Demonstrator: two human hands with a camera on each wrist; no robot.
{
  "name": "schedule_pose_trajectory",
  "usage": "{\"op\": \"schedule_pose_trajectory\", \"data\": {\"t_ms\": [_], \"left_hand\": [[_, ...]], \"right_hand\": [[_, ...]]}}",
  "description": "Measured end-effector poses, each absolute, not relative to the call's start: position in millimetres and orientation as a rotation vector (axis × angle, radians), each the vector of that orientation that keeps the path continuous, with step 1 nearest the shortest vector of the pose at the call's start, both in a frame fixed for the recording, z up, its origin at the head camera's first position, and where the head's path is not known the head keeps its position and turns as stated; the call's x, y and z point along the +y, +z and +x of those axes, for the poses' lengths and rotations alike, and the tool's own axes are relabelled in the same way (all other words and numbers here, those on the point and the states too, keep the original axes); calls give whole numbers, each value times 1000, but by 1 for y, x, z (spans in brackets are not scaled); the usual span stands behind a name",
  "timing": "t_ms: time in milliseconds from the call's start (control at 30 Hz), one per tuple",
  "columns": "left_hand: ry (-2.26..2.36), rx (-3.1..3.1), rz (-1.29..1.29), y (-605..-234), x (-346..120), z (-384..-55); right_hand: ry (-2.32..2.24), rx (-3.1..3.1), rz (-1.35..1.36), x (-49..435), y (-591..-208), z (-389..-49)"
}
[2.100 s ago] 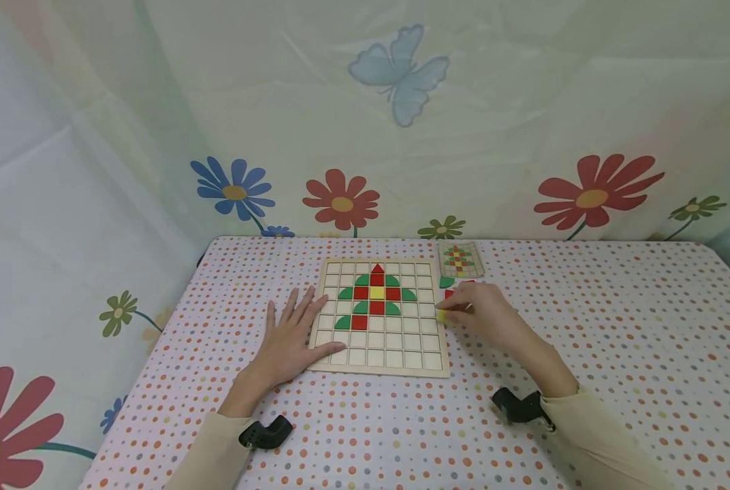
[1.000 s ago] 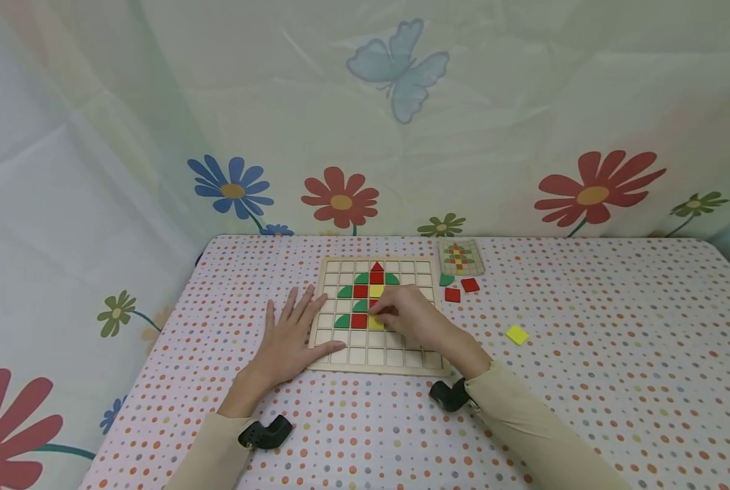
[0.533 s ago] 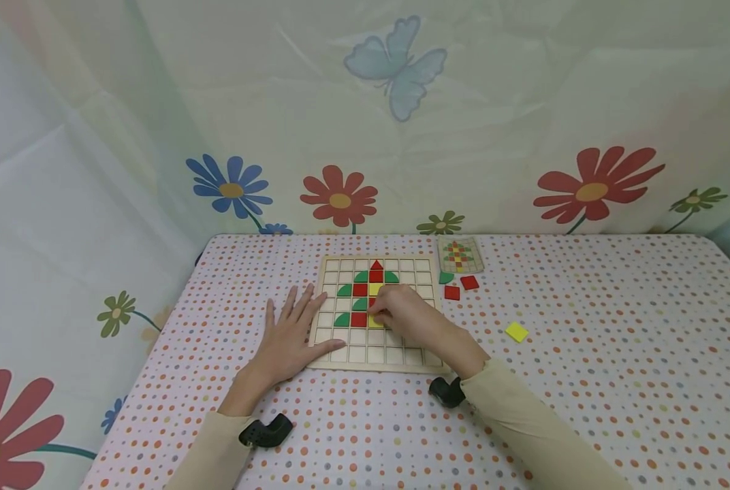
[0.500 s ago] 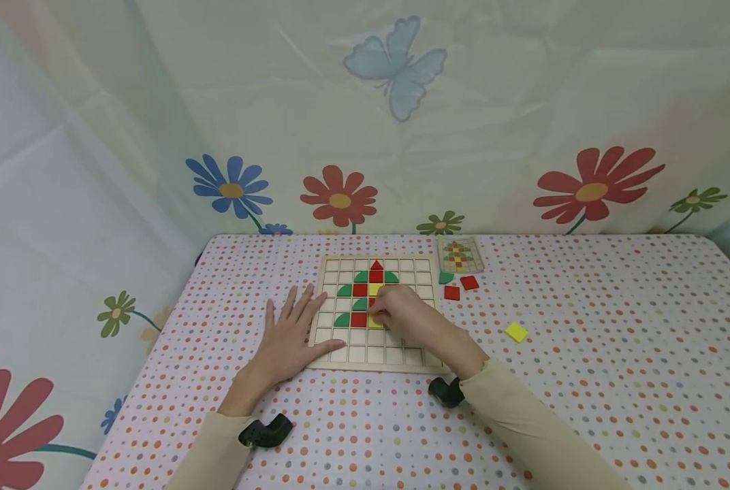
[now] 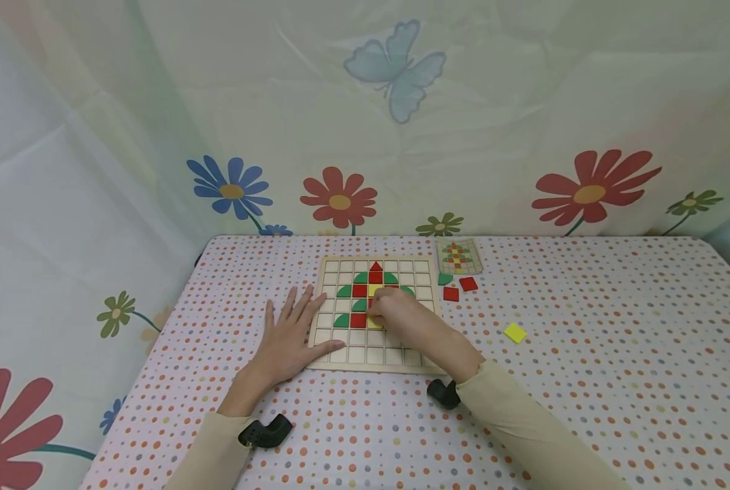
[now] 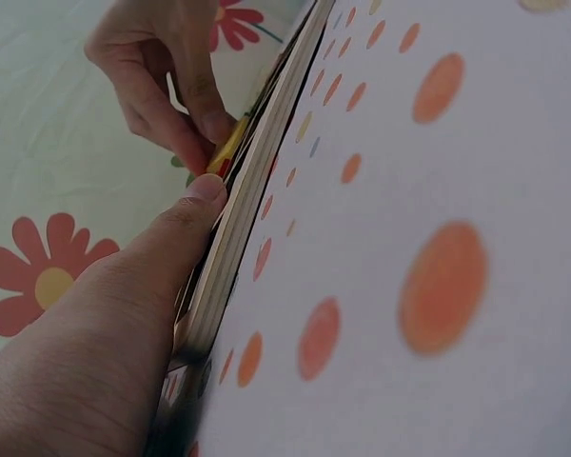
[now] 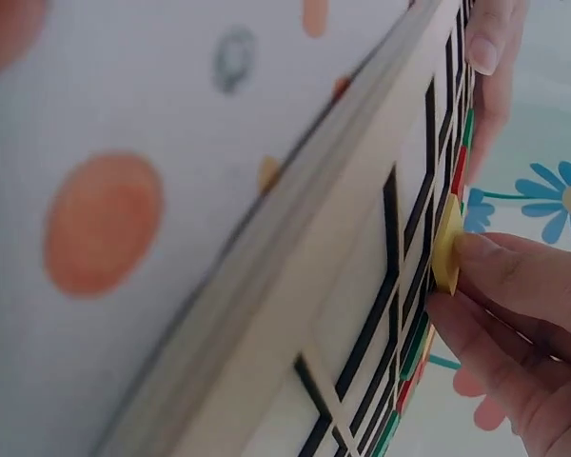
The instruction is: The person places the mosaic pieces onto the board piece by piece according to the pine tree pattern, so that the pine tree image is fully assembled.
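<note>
A wooden grid board (image 5: 357,355) lies on the table, with red, green and yellow pieces set in its cells in a tree-like pattern. My left hand (image 5: 288,340) rests with spread fingers over the board's left edge, its thumb on the front-left cells. Over the middle of the board, my right hand (image 5: 406,318) pinches a yellow square tile (image 7: 444,246) between thumb and finger. In the right wrist view this tile stands tilted at its cell, beside a red square (image 5: 358,320). The right hand hides some pieces on the board's right half.
Behind the board's right corner lies a pattern card (image 5: 470,265) printed with a similar tree. Close to it are a green quarter-round piece (image 5: 445,279) and two red squares (image 5: 451,294). Another yellow tile (image 5: 515,333) lies farther right on the dotted tablecloth (image 5: 616,381).
My right hand has moved left from beside the board to its middle, carrying the yellow tile. Over the last second it has barely shifted. The left hand has stayed in place.
</note>
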State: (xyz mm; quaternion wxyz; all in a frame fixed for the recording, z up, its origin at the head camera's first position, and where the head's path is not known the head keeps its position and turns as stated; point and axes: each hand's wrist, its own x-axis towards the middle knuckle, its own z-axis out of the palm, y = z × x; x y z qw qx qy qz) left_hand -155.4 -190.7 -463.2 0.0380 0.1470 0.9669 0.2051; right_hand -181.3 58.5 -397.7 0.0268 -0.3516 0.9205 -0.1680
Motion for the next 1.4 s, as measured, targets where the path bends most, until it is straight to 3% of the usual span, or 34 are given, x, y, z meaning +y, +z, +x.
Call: {"op": "schedule_pose_trajectory", "data": {"t_ms": [367, 900, 1400], "left_hand": [[630, 2964, 435, -465, -193, -154], [646, 2979, 453, -466, -193, -155], [638, 2983, 466, -464, -191, -154]], "right_hand": [[-750, 2708, -1034, 74, -399, -178], [-783, 2846, -681, 196, -378, -206], [-729, 2850, -560, 209, -395, -215]]}}
